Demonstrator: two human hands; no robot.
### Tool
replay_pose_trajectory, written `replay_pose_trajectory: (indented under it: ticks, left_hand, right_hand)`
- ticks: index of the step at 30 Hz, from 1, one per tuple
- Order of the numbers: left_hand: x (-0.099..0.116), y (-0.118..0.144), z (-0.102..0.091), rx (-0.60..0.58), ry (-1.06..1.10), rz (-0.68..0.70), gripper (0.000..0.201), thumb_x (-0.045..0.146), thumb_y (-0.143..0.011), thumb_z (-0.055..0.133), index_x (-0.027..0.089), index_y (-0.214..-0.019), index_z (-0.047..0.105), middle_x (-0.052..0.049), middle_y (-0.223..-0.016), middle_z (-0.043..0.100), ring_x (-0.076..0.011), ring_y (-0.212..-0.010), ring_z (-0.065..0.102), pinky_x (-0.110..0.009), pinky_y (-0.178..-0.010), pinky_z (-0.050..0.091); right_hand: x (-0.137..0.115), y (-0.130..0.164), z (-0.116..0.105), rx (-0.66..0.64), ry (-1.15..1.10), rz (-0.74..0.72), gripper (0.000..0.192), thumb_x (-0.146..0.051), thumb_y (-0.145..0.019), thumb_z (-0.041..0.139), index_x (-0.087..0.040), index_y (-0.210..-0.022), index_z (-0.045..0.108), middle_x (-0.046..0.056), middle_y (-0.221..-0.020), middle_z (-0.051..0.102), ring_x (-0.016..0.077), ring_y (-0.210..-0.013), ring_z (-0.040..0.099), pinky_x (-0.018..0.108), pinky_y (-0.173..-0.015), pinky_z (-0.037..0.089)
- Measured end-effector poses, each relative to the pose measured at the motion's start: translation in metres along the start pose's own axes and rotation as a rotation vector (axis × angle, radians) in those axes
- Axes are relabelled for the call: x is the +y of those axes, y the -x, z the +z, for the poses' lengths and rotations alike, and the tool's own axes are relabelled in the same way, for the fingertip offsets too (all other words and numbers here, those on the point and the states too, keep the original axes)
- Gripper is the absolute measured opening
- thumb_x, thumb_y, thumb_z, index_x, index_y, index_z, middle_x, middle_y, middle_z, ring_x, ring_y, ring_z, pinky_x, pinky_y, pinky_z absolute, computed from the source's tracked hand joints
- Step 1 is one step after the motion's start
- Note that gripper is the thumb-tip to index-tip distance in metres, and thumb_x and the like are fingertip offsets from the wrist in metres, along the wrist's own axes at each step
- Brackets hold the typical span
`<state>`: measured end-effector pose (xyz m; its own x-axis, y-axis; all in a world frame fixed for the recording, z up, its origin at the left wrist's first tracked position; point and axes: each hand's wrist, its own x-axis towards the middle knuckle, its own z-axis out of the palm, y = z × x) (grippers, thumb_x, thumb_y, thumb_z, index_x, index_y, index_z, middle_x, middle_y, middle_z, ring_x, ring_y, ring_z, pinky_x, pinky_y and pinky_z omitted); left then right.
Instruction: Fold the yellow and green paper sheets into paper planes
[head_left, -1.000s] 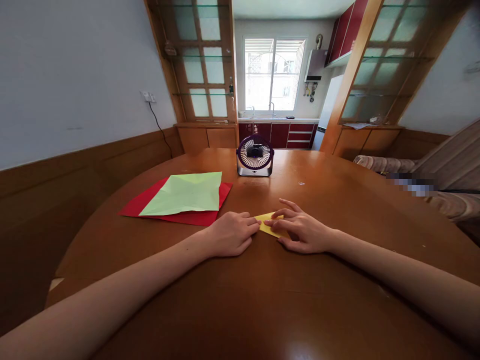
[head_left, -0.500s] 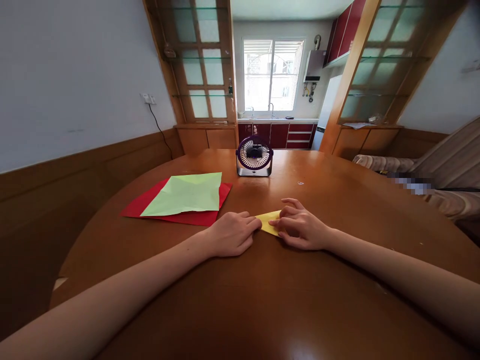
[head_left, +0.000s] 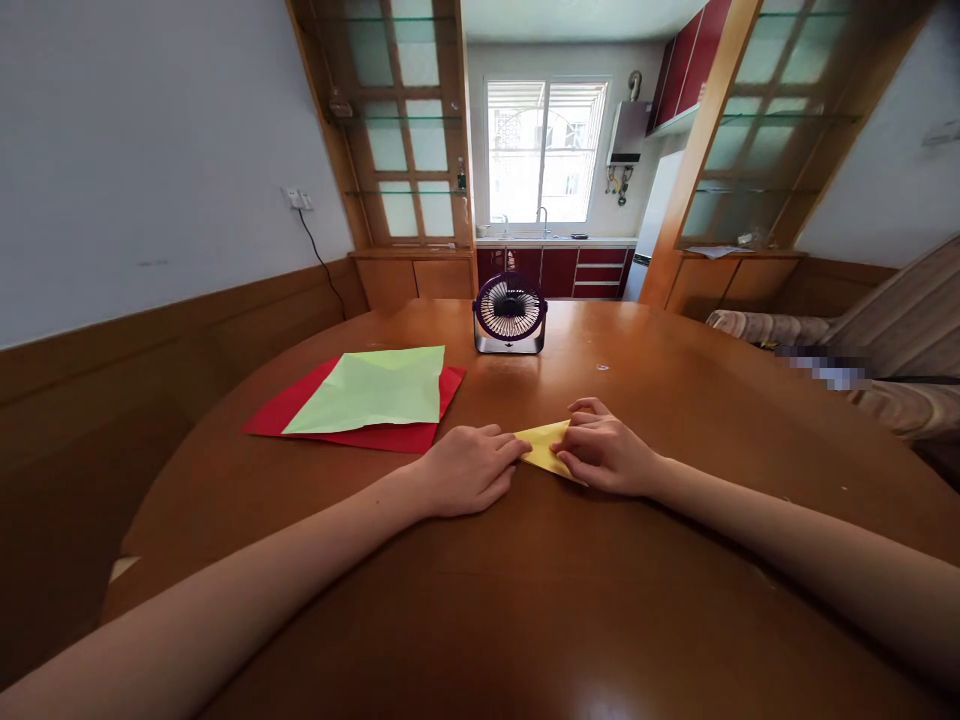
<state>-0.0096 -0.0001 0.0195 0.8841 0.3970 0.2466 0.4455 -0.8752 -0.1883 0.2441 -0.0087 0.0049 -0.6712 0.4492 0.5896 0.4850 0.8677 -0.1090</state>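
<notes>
A folded piece of yellow paper (head_left: 546, 445) lies on the table between my hands, its narrow end toward the left. With fingers together, my left hand (head_left: 471, 468) presses the left tip of the paper against the tabletop. The right part of the sheet is covered by my right hand (head_left: 609, 450), whose thumb and curled fingers close on it. Beyond my left hand, a light green sheet of paper (head_left: 367, 390) rests on top of a red sheet (head_left: 271, 417), both with raised or bent edges.
A small purple desk fan (head_left: 510, 308) stands on the round wooden table (head_left: 480, 620), beyond the hands. A small clear scrap (head_left: 603, 367) lies to the fan's right. A striped sofa (head_left: 892, 330) is at the right, and a wall (head_left: 165, 150) rises at the left.
My right hand has slid slightly right along the yellow paper, uncovering more of it, and its fingers are more curled. My left fingers reach a little further right.
</notes>
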Motion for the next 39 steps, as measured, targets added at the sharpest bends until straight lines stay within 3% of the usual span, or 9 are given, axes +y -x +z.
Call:
replay_pose_trajectory:
  ticks: [6, 10, 17, 23, 28, 32, 39]
  left_hand:
    - [0.003, 0.000, 0.002, 0.025, -0.081, 0.047, 0.044, 0.025, -0.097, 0.036, 0.012, -0.139, 0.036, -0.010, -0.110, 0.066, -0.0211, -0.085, 0.060, -0.032, -0.072, 0.047]
    - [0.002, 0.001, 0.004, 0.012, -0.130, 0.073, 0.049, 0.023, -0.096, 0.035, 0.010, -0.143, 0.030, -0.010, -0.100, 0.067, -0.0222, -0.081, 0.059, -0.032, -0.068, 0.046]
    - [0.003, -0.001, 0.001, -0.042, -0.053, 0.001, 0.040, 0.021, -0.093, 0.040, 0.010, -0.131, 0.049, -0.009, -0.086, 0.061, -0.0223, -0.076, 0.059, -0.033, -0.071, 0.047]
    - [-0.011, 0.001, 0.003, 0.015, 0.182, -0.104, 0.032, 0.017, -0.090, 0.041, 0.016, -0.116, 0.059, -0.007, -0.089, 0.064, -0.0186, -0.080, 0.063, -0.028, -0.073, 0.048]
    - [-0.018, 0.001, 0.004, 0.037, 0.240, -0.089, 0.024, 0.013, -0.084, 0.042, 0.015, -0.100, 0.059, -0.006, -0.087, 0.066, -0.0182, -0.079, 0.063, -0.028, -0.074, 0.047]
    - [-0.014, -0.002, 0.000, -0.005, 0.182, -0.074, 0.022, 0.012, -0.082, 0.043, 0.015, -0.097, 0.059, -0.006, -0.085, 0.066, -0.0198, -0.078, 0.062, -0.029, -0.071, 0.047]
    - [-0.022, 0.004, 0.002, 0.029, 0.190, -0.098, 0.019, 0.012, -0.083, 0.042, 0.017, -0.091, 0.059, -0.004, -0.080, 0.066, -0.0178, -0.073, 0.063, -0.027, -0.067, 0.046]
  right_hand:
    - [-0.001, -0.001, 0.001, 0.008, 0.008, -0.024, 0.015, -0.023, -0.090, 0.050, -0.019, -0.083, 0.062, 0.000, -0.064, 0.056, 0.0141, -0.060, 0.053, 0.043, -0.091, 0.043]
    - [-0.002, -0.001, 0.001, 0.015, -0.004, -0.022, 0.015, -0.023, -0.090, 0.049, -0.020, -0.082, 0.061, 0.000, -0.064, 0.057, 0.0141, -0.059, 0.053, 0.042, -0.090, 0.044]
    - [0.000, 0.000, 0.001, 0.006, -0.010, -0.024, 0.015, -0.023, -0.091, 0.049, -0.020, -0.083, 0.061, 0.000, -0.066, 0.059, 0.0141, -0.060, 0.054, 0.042, -0.091, 0.044]
    - [-0.002, -0.002, 0.000, 0.012, -0.048, -0.014, 0.017, -0.022, -0.092, 0.049, -0.019, -0.080, 0.061, -0.001, -0.063, 0.057, 0.0127, -0.057, 0.052, 0.041, -0.089, 0.045]
    - [-0.001, -0.001, 0.001, 0.014, -0.067, -0.005, 0.019, -0.023, -0.092, 0.049, -0.019, -0.078, 0.061, -0.001, -0.062, 0.057, 0.0125, -0.057, 0.052, 0.040, -0.088, 0.044]
    - [0.000, 0.000, 0.001, 0.006, -0.065, 0.002, 0.018, -0.023, -0.092, 0.049, -0.019, -0.079, 0.061, -0.001, -0.062, 0.057, 0.0129, -0.058, 0.052, 0.040, -0.088, 0.044]
    - [-0.001, -0.001, 0.000, 0.002, -0.071, 0.005, 0.020, -0.022, -0.093, 0.048, -0.019, -0.078, 0.061, -0.001, -0.062, 0.056, 0.0130, -0.058, 0.051, 0.039, -0.087, 0.045]
